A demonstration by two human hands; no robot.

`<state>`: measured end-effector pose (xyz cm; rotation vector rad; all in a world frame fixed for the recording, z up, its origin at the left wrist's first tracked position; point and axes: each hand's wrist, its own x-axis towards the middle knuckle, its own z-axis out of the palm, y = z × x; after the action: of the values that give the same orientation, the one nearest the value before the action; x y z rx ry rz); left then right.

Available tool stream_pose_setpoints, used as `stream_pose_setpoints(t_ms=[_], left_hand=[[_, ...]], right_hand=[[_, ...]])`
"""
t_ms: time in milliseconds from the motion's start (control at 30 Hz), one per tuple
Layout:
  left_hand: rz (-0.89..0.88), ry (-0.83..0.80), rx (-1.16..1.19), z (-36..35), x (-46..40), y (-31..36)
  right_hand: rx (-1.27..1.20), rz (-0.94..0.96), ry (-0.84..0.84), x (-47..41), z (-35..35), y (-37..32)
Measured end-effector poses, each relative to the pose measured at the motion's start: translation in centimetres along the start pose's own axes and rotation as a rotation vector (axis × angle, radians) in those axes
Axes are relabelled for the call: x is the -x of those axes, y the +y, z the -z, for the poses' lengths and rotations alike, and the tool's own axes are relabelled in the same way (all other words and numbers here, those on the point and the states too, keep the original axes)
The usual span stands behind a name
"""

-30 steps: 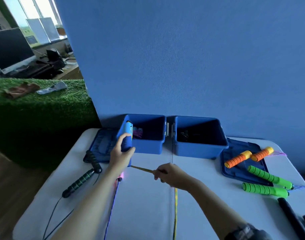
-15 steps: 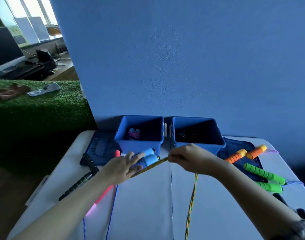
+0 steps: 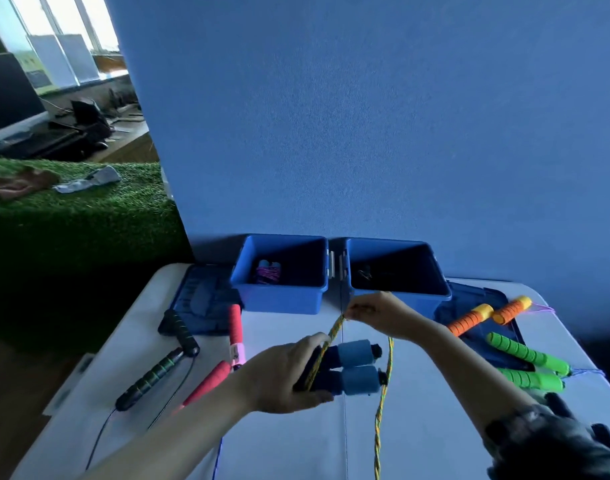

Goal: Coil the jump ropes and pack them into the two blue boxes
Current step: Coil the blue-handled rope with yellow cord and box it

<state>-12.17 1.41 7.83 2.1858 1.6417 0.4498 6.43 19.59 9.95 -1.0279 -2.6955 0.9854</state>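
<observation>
Since the earlier frames, the left hand [image 3: 282, 375] has brought the two blue handles [image 3: 352, 367] down from the left box [image 3: 279, 292] and laid them side by side over the table [image 3: 289, 441]; the right hand [image 3: 379, 311] has risen toward the right box [image 3: 398, 289]. Left hand grips the paired handles; right hand pinches the yellow rope [image 3: 334, 332], drawn taut across them, while the slack [image 3: 381, 407] hangs toward the near edge. Judged progress: winding has barely begun. One pink coil [image 3: 268, 274] lies in the left box; the right box holds something dark, not identifiable. Left to coil: the orange handles [image 3: 489, 315] on the right lid [image 3: 476, 296], green handles [image 3: 525, 365], pink handles [image 3: 223, 355], dark handles [image 3: 165, 362] by the left lid [image 3: 199, 299]. Loose cords crossing the table could snag the hanging slack.
</observation>
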Motion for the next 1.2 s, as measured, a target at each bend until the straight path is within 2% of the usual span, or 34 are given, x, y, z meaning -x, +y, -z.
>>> stream_pose_setpoints(t_ms=[67, 133, 267, 367, 500, 633, 700, 733, 833, 867, 933, 1000, 1200], left_hand=[[-0.022, 0.063, 0.066, 0.5, -0.2, 0.9], [-0.005, 0.209, 0.115, 1.0, -0.4, 1.3], [0.175, 0.561, 0.179, 2.1, -2.1, 0.3], [0.322, 0.800, 0.121, 2.8, -3.5, -1.7], [0.532, 0.783, -0.046, 2.5, -3.9, -4.5], [0.772, 0.708, -0.046, 2.0, -4.0, -5.6], [0.805, 0.644, -0.085, 1.5, -3.8, -5.8], [0.787, 0.616, -0.114, 1.1, -3.5, -5.6], [0.592, 0.497, -0.219, -1.2, -3.2, -5.4], [0.525, 0.440, -0.265, -1.7, -3.1, -4.8], [0.499, 0.234, -0.260, -2.3, -2.8, -2.6], [0.417, 0.133, -0.287, -3.5, -2.2, -1.2], [0.046, 0.317, -0.109, -4.4, -0.2, 1.0]], right_hand=[[-0.087, -0.039, 0.020, 0.3, -1.1, 0.9], [-0.176, -0.076, 0.049, 0.8, -2.3, 1.0], [-0.470, -0.288, -0.052, 2.0, -6.4, -0.2], [-0.489, -0.281, -0.082, 3.2, -9.6, -2.2], [-0.333, -0.168, 0.027, 4.4, -11.9, -5.3], [-0.038, -0.017, -0.009, 5.6, -12.0, -7.6], [0.027, 0.028, -0.029, 6.0, -10.9, -8.6], [0.068, 0.056, -0.037, 6.0, -10.1, -9.0], [0.150, 0.115, -0.074, 5.7, -6.9, -9.9], [0.167, 0.123, -0.080, 5.3, -5.7, -9.8], [0.177, 0.114, -0.074, 4.3, -3.5, -9.4], [0.163, 0.088, -0.068, 3.3, -1.7, -8.5], [0.102, -0.005, -0.148, 1.3, 0.1, -3.3]])
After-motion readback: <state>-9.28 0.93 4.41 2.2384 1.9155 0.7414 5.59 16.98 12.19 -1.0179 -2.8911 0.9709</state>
